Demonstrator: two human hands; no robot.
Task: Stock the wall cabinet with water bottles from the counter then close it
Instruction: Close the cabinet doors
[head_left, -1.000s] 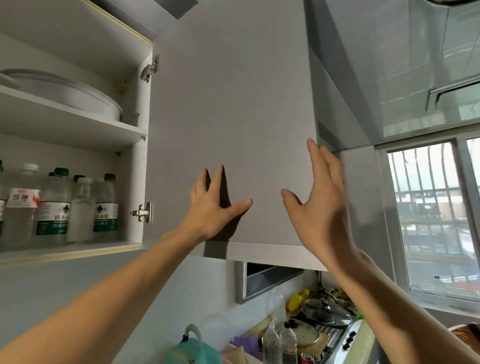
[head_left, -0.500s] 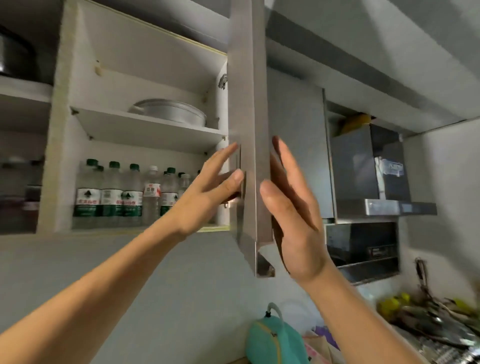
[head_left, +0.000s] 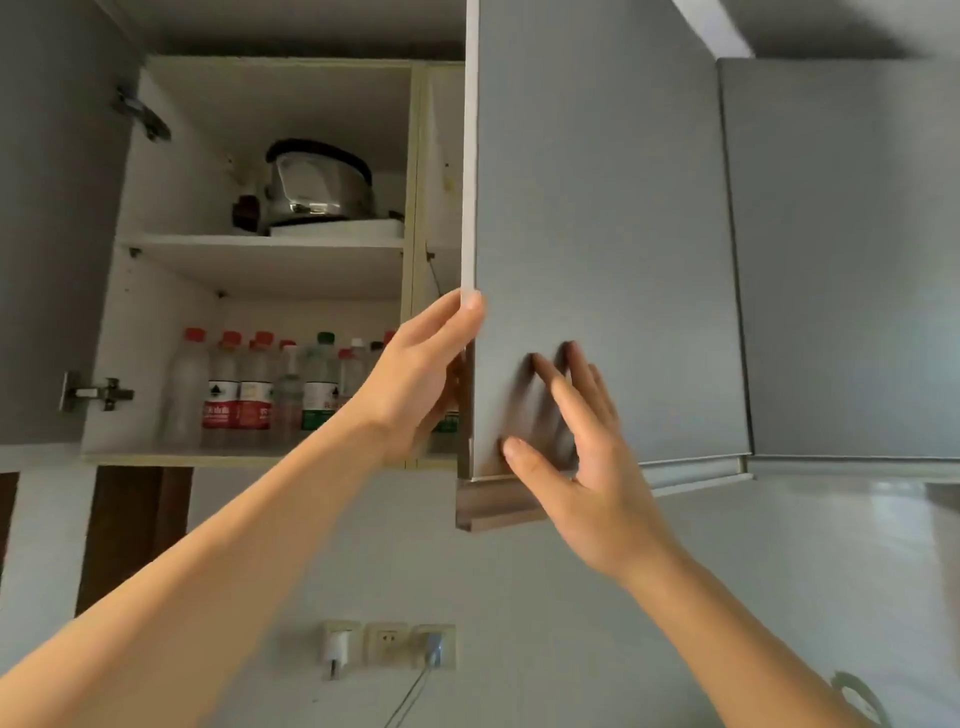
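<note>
Gripping the cabinet door (head_left: 597, 234) by its free edge, her left hand (head_left: 415, 384) steadies it; the right hand (head_left: 582, 457) presses flat. Water bottles (head_left: 254, 389) are shelved; closing is underway, and needs a gentle push.

the wall cabinet (head_left: 270, 156) stands open, off-white inside, with one shelf. its grey door (head_left: 597, 234) hangs partly swung, free edge toward the camera. clear water bottles (head_left: 260, 389) with red, green and white caps stand upright, crowded together on the bottom shelf.
</note>
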